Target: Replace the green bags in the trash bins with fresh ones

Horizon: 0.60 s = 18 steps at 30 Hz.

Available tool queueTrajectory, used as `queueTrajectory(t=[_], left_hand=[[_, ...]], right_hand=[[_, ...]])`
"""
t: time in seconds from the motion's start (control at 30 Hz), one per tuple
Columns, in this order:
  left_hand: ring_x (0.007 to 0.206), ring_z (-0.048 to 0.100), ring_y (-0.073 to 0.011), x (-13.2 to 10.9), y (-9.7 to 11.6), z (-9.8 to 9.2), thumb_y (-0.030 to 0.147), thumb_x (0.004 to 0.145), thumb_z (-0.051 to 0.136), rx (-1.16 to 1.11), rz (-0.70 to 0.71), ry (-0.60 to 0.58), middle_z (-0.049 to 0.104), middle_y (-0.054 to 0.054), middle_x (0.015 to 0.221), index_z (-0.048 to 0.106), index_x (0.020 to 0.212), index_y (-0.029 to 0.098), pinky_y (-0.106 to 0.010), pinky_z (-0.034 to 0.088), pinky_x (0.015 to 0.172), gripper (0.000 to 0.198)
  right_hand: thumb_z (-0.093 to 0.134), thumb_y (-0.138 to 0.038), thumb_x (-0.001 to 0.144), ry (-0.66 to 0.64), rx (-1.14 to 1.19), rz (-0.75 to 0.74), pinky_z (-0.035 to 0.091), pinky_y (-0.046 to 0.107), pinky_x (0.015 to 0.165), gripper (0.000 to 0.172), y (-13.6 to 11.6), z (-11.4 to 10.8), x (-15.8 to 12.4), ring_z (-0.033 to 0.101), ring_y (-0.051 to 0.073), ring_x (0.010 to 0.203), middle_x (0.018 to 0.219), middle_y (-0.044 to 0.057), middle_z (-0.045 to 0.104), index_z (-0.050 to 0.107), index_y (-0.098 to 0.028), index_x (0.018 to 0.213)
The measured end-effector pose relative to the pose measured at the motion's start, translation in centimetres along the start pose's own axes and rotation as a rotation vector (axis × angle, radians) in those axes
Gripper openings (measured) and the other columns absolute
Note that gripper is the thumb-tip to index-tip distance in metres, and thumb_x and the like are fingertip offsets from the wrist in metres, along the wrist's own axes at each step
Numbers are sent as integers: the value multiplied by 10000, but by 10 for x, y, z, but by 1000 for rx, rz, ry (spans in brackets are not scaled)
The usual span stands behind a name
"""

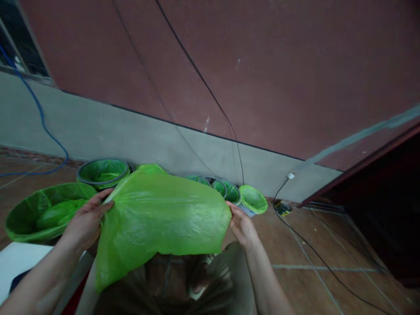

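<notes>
A bright green plastic bag (167,214) is stretched out between my two hands, above my knees. My left hand (87,218) pinches its left side, where the plastic gathers into creases. On the right, my right hand (241,223) grips the bag's edge between thumb and fingers. Just beyond my left hand stands a wide bin (19,218) lined with green plastic, with more crumpled green plastic inside. Behind it is a round bin (83,173) with a grey rim and a green liner. The bag hides part of what stands behind it.
Several green-lined bins (232,192) stand along the wall, with a light-coloured bin (254,199) at their right end. A black cable (308,245) crosses the tiled floor from a wall plug (290,175). A white surface (22,258) lies at lower left; a blue cable (41,113) hangs above.
</notes>
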<state>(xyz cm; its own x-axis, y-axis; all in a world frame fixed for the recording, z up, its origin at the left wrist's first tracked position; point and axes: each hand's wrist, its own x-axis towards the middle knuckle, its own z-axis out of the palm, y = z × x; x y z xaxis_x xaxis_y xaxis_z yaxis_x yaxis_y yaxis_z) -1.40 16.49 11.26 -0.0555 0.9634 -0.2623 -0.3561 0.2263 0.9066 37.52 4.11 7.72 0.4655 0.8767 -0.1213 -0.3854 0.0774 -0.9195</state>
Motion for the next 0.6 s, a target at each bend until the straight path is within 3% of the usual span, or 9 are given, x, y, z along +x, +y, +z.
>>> queueTrajectory(t=[0.07,0.13,0.3,0.43,0.53,0.6], left_hand=[[636,725,-134,-3,5,1,30,716,616,-20,48,-21,790,16,855,583,1375,282,-205,589,588,706],[677,732,-145,-5,12,-1,42,706,622,-44,17,-26,793,1,892,624,1336,266,-223,603,608,668],[590,688,-124,-9,41,-4,53,579,643,-40,17,59,771,21,753,753,992,214,-188,576,525,456],[622,691,-193,-18,62,-1,163,426,743,102,27,-29,764,-39,712,755,768,185,-249,584,524,343],[689,693,-209,-21,69,0,270,359,827,323,109,-132,778,-39,793,774,867,213,-263,575,564,514],[686,675,-202,-16,68,0,389,383,842,590,229,-180,773,-21,837,768,995,236,-284,571,593,635]], right_hand=[[818,-288,648,-46,-19,-20,526,305,843,336,-7,1,-5,685,187,908,990,39,768,771,-205,970],[856,-239,595,-84,-74,-46,522,295,834,425,-11,2,-7,682,169,869,970,27,766,762,-205,1009],[847,-191,554,-151,-335,-69,539,307,748,542,-6,0,-4,677,175,767,894,24,760,729,-176,1082],[712,-153,663,-105,-780,-206,544,333,785,425,-3,-2,0,677,203,824,958,61,743,734,-151,1087],[625,-84,713,-39,-1147,-354,510,353,916,394,-5,-1,-1,660,226,963,1054,101,711,747,-143,1083],[568,-59,752,-65,-1290,-394,498,345,931,354,-6,-1,-2,652,230,982,1027,114,700,758,-140,1040]])
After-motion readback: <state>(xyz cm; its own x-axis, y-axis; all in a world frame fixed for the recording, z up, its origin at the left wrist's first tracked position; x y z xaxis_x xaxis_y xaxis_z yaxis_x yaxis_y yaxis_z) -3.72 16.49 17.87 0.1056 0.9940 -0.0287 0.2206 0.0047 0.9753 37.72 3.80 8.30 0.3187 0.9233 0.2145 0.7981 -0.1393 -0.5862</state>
